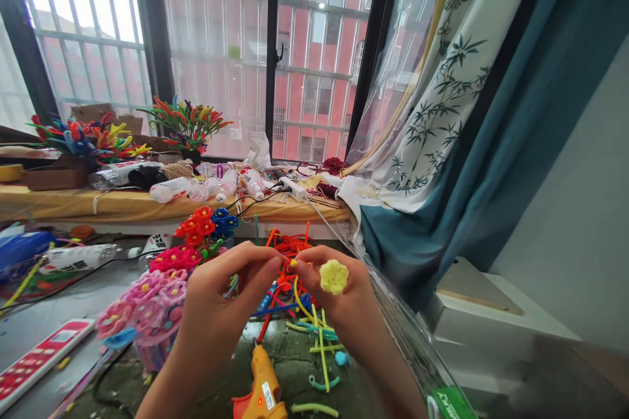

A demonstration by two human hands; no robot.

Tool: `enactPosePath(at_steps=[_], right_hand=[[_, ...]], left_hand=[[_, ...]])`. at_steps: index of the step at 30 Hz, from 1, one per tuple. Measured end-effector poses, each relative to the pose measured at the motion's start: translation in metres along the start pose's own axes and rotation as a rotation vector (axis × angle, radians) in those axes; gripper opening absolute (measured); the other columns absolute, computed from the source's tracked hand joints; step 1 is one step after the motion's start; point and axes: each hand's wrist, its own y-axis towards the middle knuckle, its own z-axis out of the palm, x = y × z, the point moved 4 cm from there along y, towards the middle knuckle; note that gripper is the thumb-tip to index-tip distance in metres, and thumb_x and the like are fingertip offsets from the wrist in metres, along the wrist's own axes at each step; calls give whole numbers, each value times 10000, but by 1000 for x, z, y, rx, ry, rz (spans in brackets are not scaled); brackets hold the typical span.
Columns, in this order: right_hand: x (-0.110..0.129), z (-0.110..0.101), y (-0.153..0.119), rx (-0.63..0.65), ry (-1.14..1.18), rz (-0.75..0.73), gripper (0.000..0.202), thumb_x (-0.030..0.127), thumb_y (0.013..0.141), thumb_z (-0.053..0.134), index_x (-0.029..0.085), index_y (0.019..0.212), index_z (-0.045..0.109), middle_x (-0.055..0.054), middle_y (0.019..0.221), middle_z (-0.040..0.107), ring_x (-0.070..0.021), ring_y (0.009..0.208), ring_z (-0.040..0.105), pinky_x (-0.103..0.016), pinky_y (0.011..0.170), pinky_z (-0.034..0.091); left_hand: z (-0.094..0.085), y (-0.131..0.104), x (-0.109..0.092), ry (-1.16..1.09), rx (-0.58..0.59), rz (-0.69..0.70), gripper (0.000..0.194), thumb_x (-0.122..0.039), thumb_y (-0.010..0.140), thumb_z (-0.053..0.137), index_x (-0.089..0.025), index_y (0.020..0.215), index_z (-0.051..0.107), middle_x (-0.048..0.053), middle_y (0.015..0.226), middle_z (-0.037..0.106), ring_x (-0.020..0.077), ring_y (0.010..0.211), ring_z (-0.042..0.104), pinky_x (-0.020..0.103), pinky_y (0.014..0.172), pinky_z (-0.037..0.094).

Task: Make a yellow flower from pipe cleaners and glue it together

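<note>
My left hand (223, 298) and my right hand (339, 308) meet fingertip to fingertip above the table. A small yellow-orange piece of fuzzy pipe cleaner (293, 263) is pinched at my right thumb and index finger. The left thumb and index finger are pinched close beside it; what they grip is too small to make out. A pale yellow fuzzy pom-pom (334, 277) shows against the right hand's fingers; its support is hidden. Below the hands lies an orange glue gun (263, 383), its nozzle pointing away from me. Red pipe cleaners (292, 245) are piled behind the fingertips.
Pink fuzzy flowers (154, 298) and red ones (196, 226) stand left of my left hand. Yellow and teal pipe cleaner pieces (322, 347) are scattered at centre. A red-and-white remote-like object (42, 360) lies at left. Plastic bottles (170, 190) line the sill; curtains (442, 163) hang right.
</note>
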Motion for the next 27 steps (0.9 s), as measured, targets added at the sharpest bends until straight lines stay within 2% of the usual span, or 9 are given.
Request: enactPosePath(at_steps=[4,7,11,17,22,24,27], right_hand=[[1,-1,0,9,-52,-11,169,316,833,676,162,763,664,40,619,536,-100,550,407,-230,505,316],[1,0,0,22,-83,-17,188,332,830,680,153,771,675,19,660,577,-112,591,449,-230,534,347],[1,1,0,15,-92,-14,212,339,828,679,154,727,655,29,626,551,-103,564,426,-219,511,337],[-2,-2,1,-7,-89,3,156,287,816,658,169,715,639,41,600,530,-98,534,414,-215,483,318],[-4,-5,2,-13,-74,36,171,307,816,657,170,720,627,63,570,473,-86,498,359,-222,461,271],[-5,-4,2,-7,-85,36,178,315,821,658,169,724,628,64,573,469,-86,502,357,-222,464,271],[-5,-3,2,4,-112,23,186,316,830,655,163,727,638,51,597,506,-91,530,389,-217,486,300]], left_hand=[[5,2,-4,-10,128,86,76,-260,856,656,-268,877,729,-56,683,577,105,591,500,223,553,376],[7,2,-2,-17,159,60,65,-270,867,648,-253,864,711,-51,697,586,108,603,505,223,559,379],[9,1,4,8,195,-3,113,-301,867,638,-223,791,666,-36,677,600,132,629,543,241,583,392],[2,3,11,-44,87,-116,152,-351,823,660,-209,771,648,-49,635,553,120,581,473,219,523,352],[-4,9,14,188,79,19,381,-409,895,565,-203,575,567,-57,511,482,107,482,402,229,469,299],[-4,10,12,267,95,81,311,-400,875,607,-210,629,613,-56,535,517,113,503,436,229,480,315],[0,9,8,255,138,123,137,-372,840,667,-240,824,698,-63,574,563,122,533,492,223,499,353]])
